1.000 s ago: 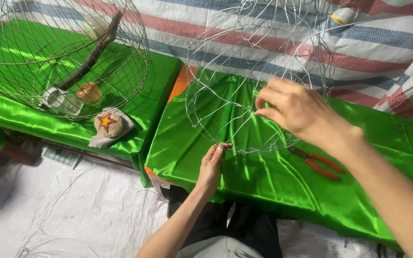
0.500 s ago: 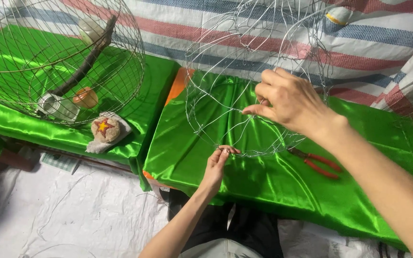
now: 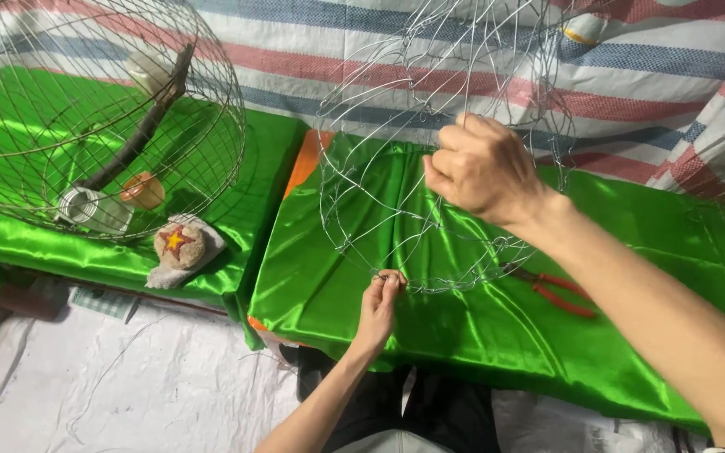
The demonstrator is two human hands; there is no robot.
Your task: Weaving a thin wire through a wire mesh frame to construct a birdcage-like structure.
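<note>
A half-built dome-shaped wire cage frame (image 3: pixel 379 143) stands on a table draped in shiny green cloth (image 3: pixel 480 335). My right hand (image 3: pixel 484 168) grips thin wires on the frame's near side, fingers closed around them. My left hand (image 3: pixel 382 300) pinches the frame's lower rim wire at the front, just above the cloth. Both arms reach up from the bottom of the view.
Red-handled pliers (image 3: pixel 557 292) lie on the cloth to the right of the frame. At left a finished round wire cage (image 3: pixel 102 126) holds a stick perch and small cups. A round stone with a star (image 3: pixel 179 245) lies beside it. Striped fabric hangs behind.
My right hand has slid slightly left and down along the frame wires. My left hand moved from the cloth up to the lower rim and closed on it.
</note>
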